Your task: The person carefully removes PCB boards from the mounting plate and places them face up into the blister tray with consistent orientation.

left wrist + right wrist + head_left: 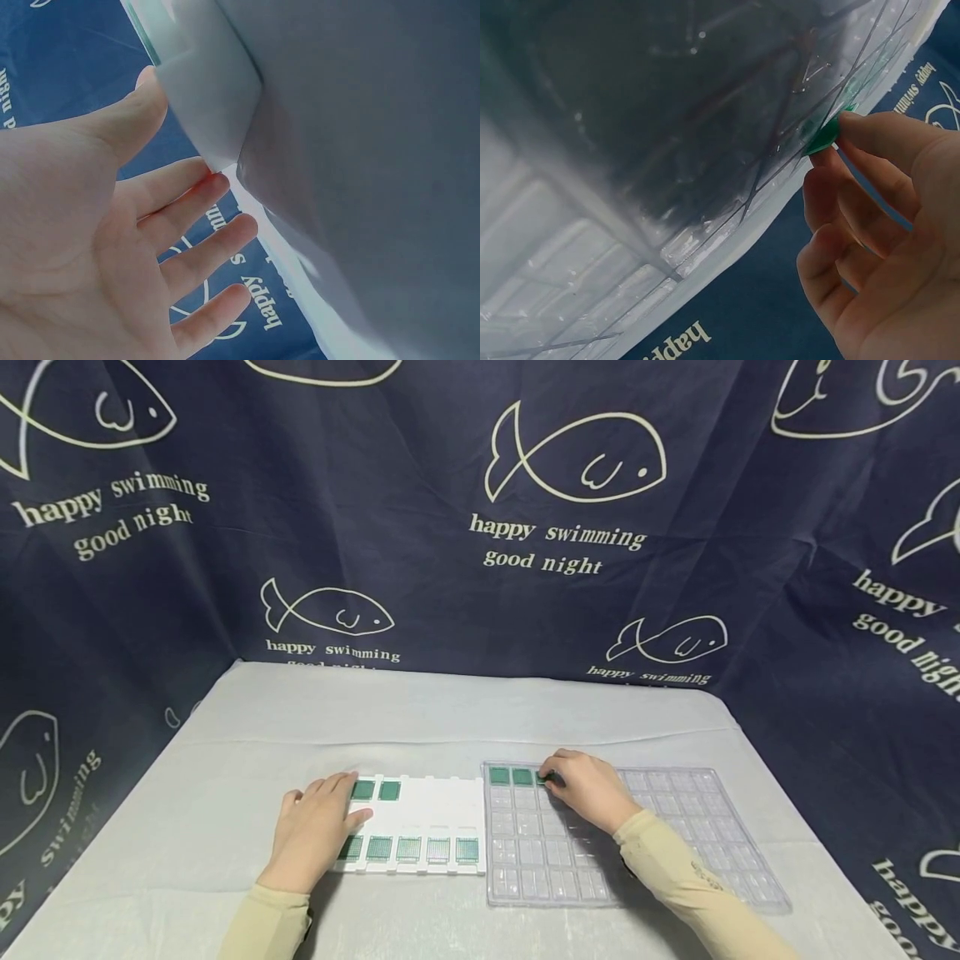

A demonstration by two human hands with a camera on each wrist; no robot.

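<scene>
A white holder (442, 810) bears several green circuit boards in a back row and a front row. My left hand (311, 827) rests at its left end, fingers extended; in the left wrist view the thumb and index fingertip touch the holder's edge (210, 97). Between thumb and fingers, my right hand (588, 785) pinches a green circuit board (826, 135). That board is at the third compartment of the back row in a clear plastic tray (525, 881), partly hidden by the fingers. Two green boards (522, 776) lie in the compartments to its left.
The holder and the tray lie side by side on a table with a pale cloth (360, 714). A dark blue curtain (442, 610) with fish drawings and lettering surrounds the table at the back and sides.
</scene>
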